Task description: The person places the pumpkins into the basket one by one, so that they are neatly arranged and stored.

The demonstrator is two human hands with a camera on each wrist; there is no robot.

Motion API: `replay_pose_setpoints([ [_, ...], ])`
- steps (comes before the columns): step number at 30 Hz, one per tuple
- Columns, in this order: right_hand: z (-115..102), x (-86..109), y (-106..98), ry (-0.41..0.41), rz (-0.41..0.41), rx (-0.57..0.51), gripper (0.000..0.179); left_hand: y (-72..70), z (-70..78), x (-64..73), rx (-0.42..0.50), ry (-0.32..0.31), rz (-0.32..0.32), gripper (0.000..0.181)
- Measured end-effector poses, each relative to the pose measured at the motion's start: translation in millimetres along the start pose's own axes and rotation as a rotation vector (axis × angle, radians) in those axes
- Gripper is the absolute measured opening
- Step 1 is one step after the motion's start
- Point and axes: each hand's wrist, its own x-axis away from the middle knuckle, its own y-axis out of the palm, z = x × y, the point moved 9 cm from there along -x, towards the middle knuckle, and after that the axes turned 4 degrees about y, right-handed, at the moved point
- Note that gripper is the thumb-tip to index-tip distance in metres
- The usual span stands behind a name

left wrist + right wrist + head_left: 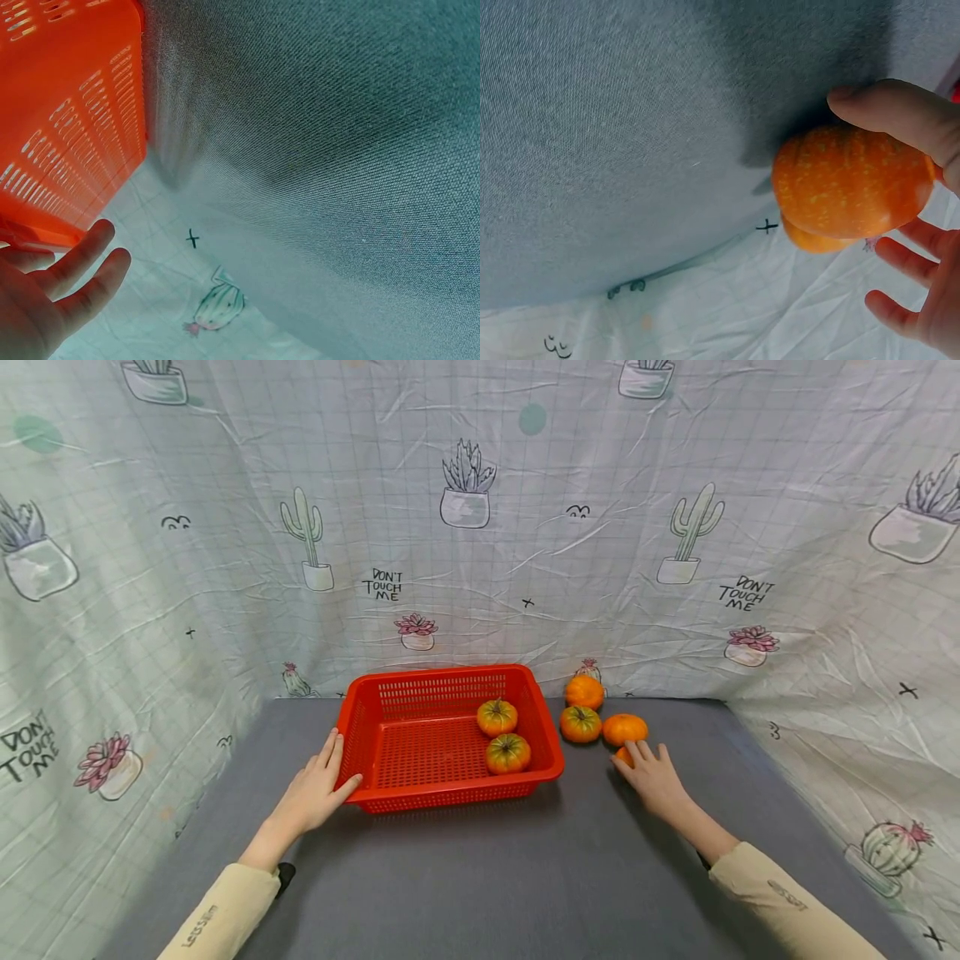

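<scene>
A red plastic basket with slotted walls stands at the middle of the table, holding two green-and-orange small pumpkins at its right end. My left hand rests at the basket's left rim, fingers fairly straight along it and thumb over the front corner. To the right of the basket, my right hand holds a small orange pumpkin, its thumb on one side and fingers on the other. The hand partly covers this pumpkin in the head view.
Just behind the right hand lies another orange pumpkin. A green-and-orange pumpkin and a further orange one sit between it and the basket. A patterned cloth hangs around the grey table at the back and sides.
</scene>
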Motion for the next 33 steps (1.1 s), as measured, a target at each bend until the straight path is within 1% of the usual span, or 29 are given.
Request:
replay_pose_setpoints([
  [5,6.2,-1.7,7.1,0.003,-0.016,0.013,0.054,-0.2,0.1,0.6,-0.001,0.004,0.002,0.082],
  [11,12.1,-2.4,13.1,-0.004,-0.001,0.017,0.060,0.5,-0.6,0.7,0.000,0.004,0.002,0.082],
  [16,16.0,-2.0,17.2,-0.013,0.021,0.011,0.057,0.9,-0.8,0.6,-0.003,0.000,-0.003,0.082],
  [21,19.7,-1.2,16.6,-0.013,0.037,-0.010,0.055,1.2,-0.8,0.2,-0.005,0.004,0.000,0.081],
  [27,24.8,0.0,14.2,-0.003,0.033,-0.026,0.071,1.3,-0.8,0.1,-0.001,0.007,0.001,0.081],
  [30,27.2,1.0,12.4,-0.003,0.051,-0.034,0.078,1.0,-0.5,-0.3,0.000,0.006,0.000,0.081],
  [33,29.4,1.8,11.2,-0.004,0.068,-0.034,0.082,0.0,0.5,0.3,0.004,0.009,0.001,0.081],
])
